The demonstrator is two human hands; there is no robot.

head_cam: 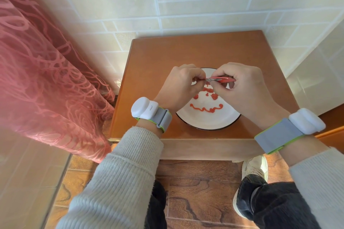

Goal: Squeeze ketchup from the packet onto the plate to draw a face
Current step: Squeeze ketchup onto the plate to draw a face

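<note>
Cream wall tiles back a small wooden table [149, 72] holding my white plate [208, 121]. I pinch the red ketchup packet [219, 79] between both hands, left hand [181, 87] and right hand [243, 91], above a ketchup face [205, 101] on the plate.

Grey ribbed sleeves [119, 182], white wristbands [143, 108]

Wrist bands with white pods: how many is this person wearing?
2. One wrist band sits on the left wrist, left of the plate; the other wrist band is on the right wrist, at the plate's right. None appears hidden.
</note>
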